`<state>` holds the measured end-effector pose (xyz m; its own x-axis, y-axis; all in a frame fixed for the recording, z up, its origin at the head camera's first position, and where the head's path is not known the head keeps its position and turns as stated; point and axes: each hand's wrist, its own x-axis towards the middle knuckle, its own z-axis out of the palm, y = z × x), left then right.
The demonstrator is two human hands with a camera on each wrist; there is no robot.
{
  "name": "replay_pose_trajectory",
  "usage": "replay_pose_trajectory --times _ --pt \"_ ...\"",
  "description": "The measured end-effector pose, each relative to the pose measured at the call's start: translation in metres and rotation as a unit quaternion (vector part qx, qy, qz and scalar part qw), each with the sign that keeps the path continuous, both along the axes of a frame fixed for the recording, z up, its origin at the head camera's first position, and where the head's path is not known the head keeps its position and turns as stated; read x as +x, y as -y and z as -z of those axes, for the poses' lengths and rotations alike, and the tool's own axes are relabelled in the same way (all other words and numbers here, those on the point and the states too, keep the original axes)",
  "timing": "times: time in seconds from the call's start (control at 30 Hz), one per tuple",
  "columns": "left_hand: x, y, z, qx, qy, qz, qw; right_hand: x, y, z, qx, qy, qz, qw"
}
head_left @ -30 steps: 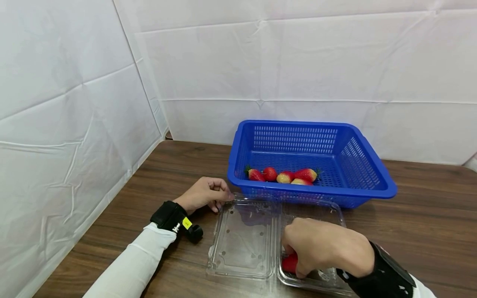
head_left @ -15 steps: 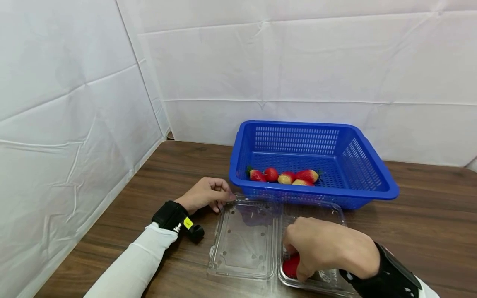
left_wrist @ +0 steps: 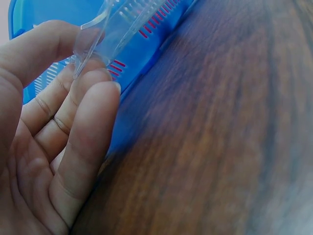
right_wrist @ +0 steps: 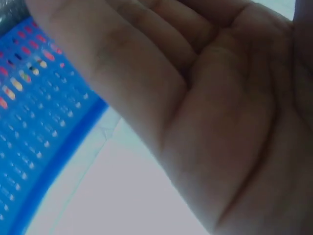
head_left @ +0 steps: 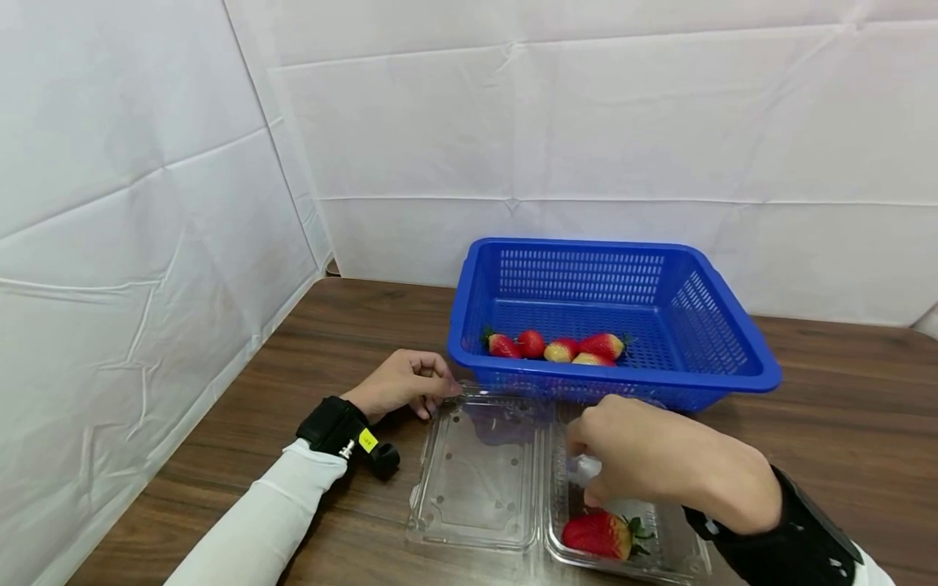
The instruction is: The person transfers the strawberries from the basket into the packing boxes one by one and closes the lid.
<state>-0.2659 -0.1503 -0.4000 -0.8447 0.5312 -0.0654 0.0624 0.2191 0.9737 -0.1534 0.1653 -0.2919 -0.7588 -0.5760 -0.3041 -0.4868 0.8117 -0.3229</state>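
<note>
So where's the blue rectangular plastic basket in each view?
Head: basket right of centre, behind the clear plastic clamshell.
Left wrist: basket upper left, partly behind left hand.
Right wrist: basket far left, beside right hand.
Shared landmark: red strawberries inside, glimpsed through slots in both wrist views.

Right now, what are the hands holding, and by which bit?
The left hand pinches the clear plastic container by its far left corner. I can't tell whether the right hand holds anything.
</note>
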Motion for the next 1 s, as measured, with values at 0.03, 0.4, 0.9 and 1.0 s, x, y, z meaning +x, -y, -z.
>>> replay_pose_trajectory --times 0.03,0.4,0.9,1.0 --pt "0.000 0.000 0.000 0.000 0.000 0.000 1.0000 -0.001 -0.001 0.000 -0.005 -0.008 -0.005 0.9999" --pt "0.000 0.000 0.000 -0.002 -0.003 0.003 1.0000 -0.007 -0.014 -0.014 -0.055 -0.100 -0.013 0.9934" --pt "0.001 0.000 -0.001 -0.004 -0.004 -0.001 1.0000 -0.016 -0.021 -0.027 -0.149 -0.265 -0.022 0.9525" --pt "0.001 -0.001 -0.001 -0.003 -0.004 0.000 1.0000 -0.021 -0.025 -0.028 -0.145 -0.280 -0.016 0.9489"
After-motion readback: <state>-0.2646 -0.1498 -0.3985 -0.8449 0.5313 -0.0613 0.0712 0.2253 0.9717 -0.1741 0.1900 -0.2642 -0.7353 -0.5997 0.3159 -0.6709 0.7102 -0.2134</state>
